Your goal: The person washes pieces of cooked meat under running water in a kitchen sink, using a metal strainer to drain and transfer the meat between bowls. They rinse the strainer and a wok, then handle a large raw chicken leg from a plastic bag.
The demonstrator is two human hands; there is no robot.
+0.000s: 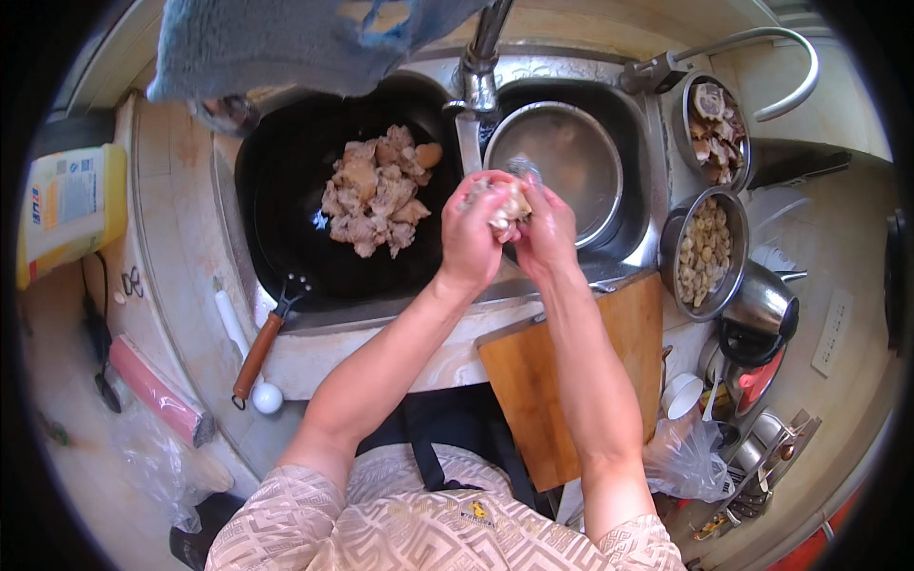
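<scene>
My left hand (471,232) and my right hand (548,225) are cupped together around a pale piece of meat (508,213). They are over the divider between the two sink basins, at the near-left rim of a steel pot (613,153). Cloudy water (571,171) fills the pot, and something pale shows dimly under its surface. A shiny, blurred patch at my right fingertips cannot be made out. In the left basin, a black wok (285,207) holds a heap of pale meat pieces (378,189). Its brown handle (258,353) extends over the near counter.
A faucet (480,78) stands behind the divider, beside a hanging blue cloth (285,43). Right of the sink are a bowl of bony meat (714,135), a bowl of small pale pieces (705,250) and an electric kettle (760,310). A wooden cutting board (528,407) overhangs the front edge.
</scene>
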